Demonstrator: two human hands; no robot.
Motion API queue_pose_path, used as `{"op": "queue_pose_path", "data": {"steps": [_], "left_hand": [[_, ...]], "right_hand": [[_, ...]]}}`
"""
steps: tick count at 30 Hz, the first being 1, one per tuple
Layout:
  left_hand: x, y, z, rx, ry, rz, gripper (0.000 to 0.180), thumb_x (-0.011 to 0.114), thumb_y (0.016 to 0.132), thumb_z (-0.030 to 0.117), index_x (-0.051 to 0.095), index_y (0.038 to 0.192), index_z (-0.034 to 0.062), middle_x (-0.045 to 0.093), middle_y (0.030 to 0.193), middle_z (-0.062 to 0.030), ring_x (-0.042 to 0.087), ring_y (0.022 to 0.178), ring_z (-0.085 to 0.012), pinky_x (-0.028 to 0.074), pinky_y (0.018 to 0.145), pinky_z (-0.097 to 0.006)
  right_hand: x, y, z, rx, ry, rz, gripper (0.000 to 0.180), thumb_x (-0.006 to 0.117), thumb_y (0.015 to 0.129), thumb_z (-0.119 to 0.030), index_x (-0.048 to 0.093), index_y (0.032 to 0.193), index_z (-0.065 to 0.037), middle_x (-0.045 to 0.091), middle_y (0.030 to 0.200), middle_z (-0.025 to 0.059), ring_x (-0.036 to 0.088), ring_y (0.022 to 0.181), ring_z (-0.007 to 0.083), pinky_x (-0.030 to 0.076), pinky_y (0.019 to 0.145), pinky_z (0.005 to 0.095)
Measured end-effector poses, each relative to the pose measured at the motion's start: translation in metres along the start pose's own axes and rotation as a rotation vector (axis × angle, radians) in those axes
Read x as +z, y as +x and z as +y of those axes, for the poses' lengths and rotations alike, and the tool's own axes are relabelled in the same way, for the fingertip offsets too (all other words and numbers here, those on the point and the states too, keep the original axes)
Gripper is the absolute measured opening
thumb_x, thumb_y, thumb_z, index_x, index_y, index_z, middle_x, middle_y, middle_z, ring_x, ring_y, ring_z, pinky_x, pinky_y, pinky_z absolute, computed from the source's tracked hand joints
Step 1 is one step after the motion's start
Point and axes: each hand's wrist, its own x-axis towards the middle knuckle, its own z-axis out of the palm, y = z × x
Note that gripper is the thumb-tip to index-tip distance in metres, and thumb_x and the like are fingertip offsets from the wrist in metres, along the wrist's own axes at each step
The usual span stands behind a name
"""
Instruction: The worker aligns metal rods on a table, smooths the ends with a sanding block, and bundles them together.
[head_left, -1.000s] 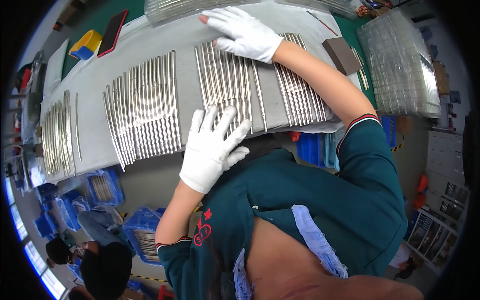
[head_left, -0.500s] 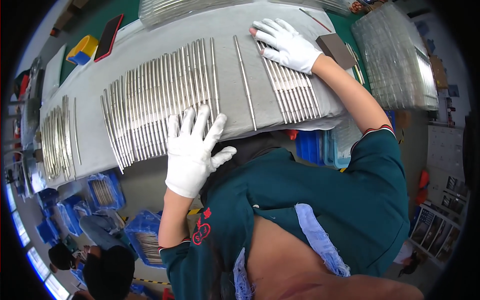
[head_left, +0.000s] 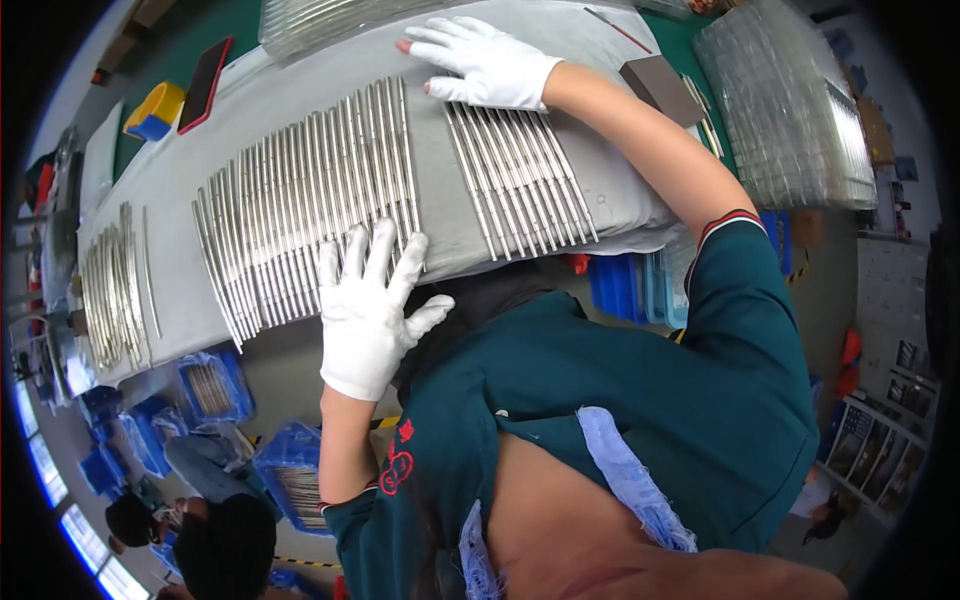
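On the grey-covered table lies a wide row of slim metal rods (head_left: 300,205), side by side. My left hand (head_left: 370,310), in a white glove, rests its spread fingers on the near ends of this row. A smaller group of metal rods (head_left: 520,180) lies to the right, with a gap between the two. Across that group's far ends my right hand (head_left: 480,62) lies flat, its gloved fingers stretched out to the left and the thumb and one fingertip bare. Another bunch of thin metal rods (head_left: 113,290) is at the table's left end.
A red-edged phone (head_left: 205,85) and a yellow-and-blue tape roll (head_left: 155,112) sit at the far left. Right of my arm are a dark block (head_left: 662,90) and stacked clear plastic trays (head_left: 785,110). Blue bins with rods (head_left: 292,475) stand on the floor near another person (head_left: 220,540).
My right hand has moved left, and the smaller group of rods has shifted left with it. Single rods that lay apart between the groups no longer stand alone. My left hand has barely moved.
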Motion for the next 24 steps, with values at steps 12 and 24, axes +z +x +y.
{"op": "queue_pose_path", "data": {"steps": [12, 24], "left_hand": [[0.008, 0.0, 0.0, -0.01, 0.012, 0.051, 0.066, 0.07, 0.07, 0.047, 0.051, 0.126, 0.0162, 0.05, 0.126, -0.017, 0.048, 0.114, -0.0395, 0.031, 0.099, -0.055], [0.002, -0.002, -0.002, 0.009, -0.05, 0.033, 0.066, 0.07, 0.071, 0.043, 0.051, 0.125, 0.0118, 0.05, 0.125, -0.0195, 0.047, 0.114, -0.0404, 0.033, 0.099, -0.052]], "right_hand": [[-0.001, -0.024, 0.004, -0.16, -0.133, -0.08, 0.057, 0.038, 0.092, -0.047, 0.038, 0.138, -0.013, 0.035, 0.143, 0.0136, 0.028, 0.134, 0.0281, 0.018, 0.112, 0.0441], [-0.046, 0.025, -0.034, -0.008, 0.287, -0.288, 0.064, 0.043, 0.09, -0.042, 0.03, 0.142, -0.008, 0.031, 0.145, 0.0179, 0.029, 0.133, 0.0336, 0.02, 0.111, 0.0417]]}}
